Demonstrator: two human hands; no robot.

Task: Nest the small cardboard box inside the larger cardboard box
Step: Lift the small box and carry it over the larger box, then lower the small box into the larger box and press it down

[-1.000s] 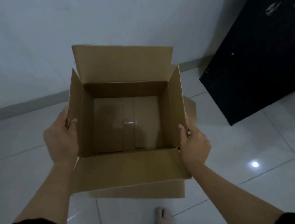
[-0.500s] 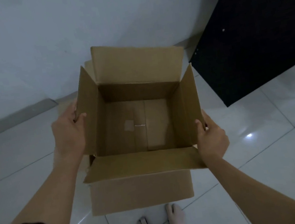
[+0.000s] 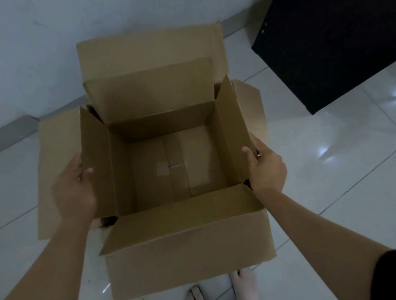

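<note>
The small cardboard box [image 3: 159,170] is open at the top, with its four flaps standing out and a strip of tape on its bare floor. My left hand [image 3: 73,190] grips its left side flap and my right hand [image 3: 265,168] grips its right side flap. It sits between the walls of the larger cardboard box [image 3: 189,260], which stands on the tiled floor. The larger box's front wall, spread left flap [image 3: 59,164], right flap [image 3: 252,106] and tall back flap [image 3: 149,49] show around it. How deep the small box sits is hidden.
A black cabinet [image 3: 340,28] stands at the right, close to the boxes. A white wall [image 3: 14,61] with a grey baseboard runs behind them. My two feet [image 3: 245,293] are on the glossy white tiles just in front of the larger box.
The small box has come down from above the floor into the larger box, whose flaps now show all round it. Both hands have kept their grip on its sides.
</note>
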